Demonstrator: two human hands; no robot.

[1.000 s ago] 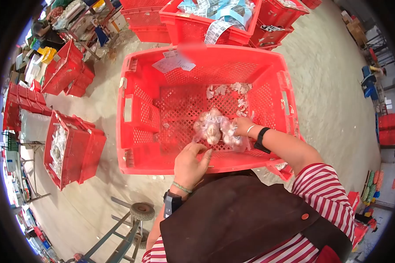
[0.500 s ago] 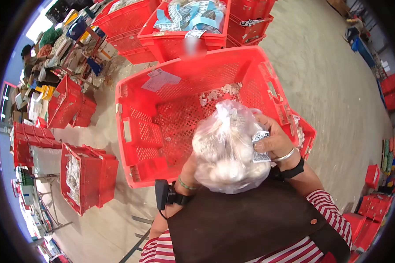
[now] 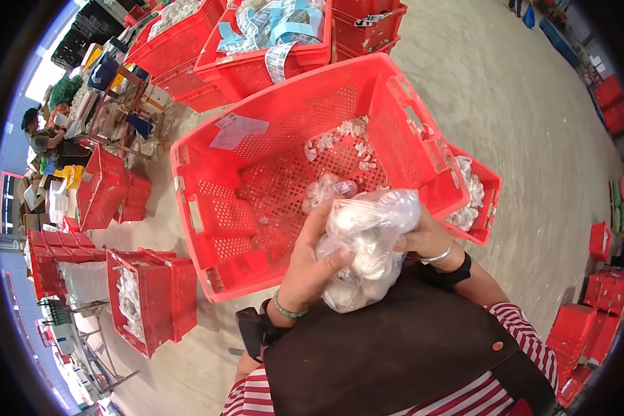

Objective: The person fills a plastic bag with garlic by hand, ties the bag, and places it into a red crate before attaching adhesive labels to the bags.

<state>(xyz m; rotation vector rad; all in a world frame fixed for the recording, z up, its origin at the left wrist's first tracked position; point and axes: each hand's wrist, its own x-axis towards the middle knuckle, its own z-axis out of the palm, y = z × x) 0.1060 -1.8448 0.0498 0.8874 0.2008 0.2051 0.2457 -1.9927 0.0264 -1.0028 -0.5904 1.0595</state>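
A clear plastic bag of white bulbs (image 3: 369,243) is held between my two hands, above the near right edge of a large red crate (image 3: 218,163). My left hand (image 3: 310,260) grips the bag's left side, thumb on the front. On the right side, my right hand (image 3: 430,241) has its thumb pressed against the plastic; its other fingers are mostly hidden. Another bagged bunch of bulbs (image 3: 324,191) lies inside the crate behind the bag. Loose pale skins (image 3: 353,132) are scattered on the crate's floor.
Crates at the back include one with blue-and-white label strips (image 3: 295,28). Another red crate with bagged bulbs (image 3: 470,197) is at the right. Stacked red crates (image 3: 152,298) stand at the left. A person (image 3: 48,142) sits by a cluttered table at the far left.
The held bag has turned and its white label no longer shows. My left hand has come from behind the bag to its left side. The bag inside the crate is now visible.
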